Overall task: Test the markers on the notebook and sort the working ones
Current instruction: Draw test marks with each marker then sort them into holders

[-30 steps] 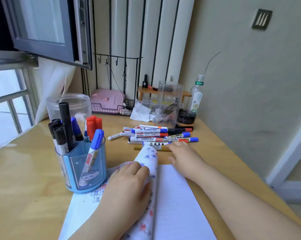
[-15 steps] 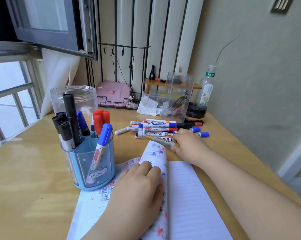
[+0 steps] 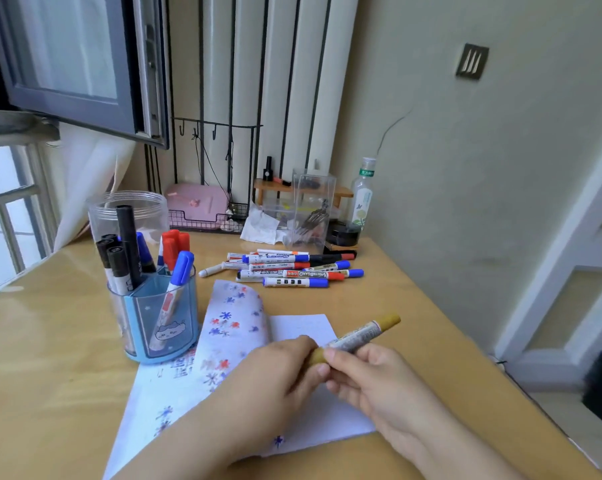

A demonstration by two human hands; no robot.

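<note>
Gold marker (image 3: pixel 360 335) over notebook (image 3: pixel 303 372), loose markers (image 3: pixel 292 268) behind, holder (image 3: pixel 157 317) left

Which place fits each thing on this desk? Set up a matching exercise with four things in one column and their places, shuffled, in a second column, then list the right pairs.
Things
1. gold marker
2. blue pen holder
3. notebook
4. loose markers

Places
A. lying open on the desk under the hands
B. in a pile near the back of the desk
C. gripped by the left hand and the right hand
D. standing left of the notebook, with markers upright in it

Pairs: 1-C, 2-D, 3-A, 4-B
</note>
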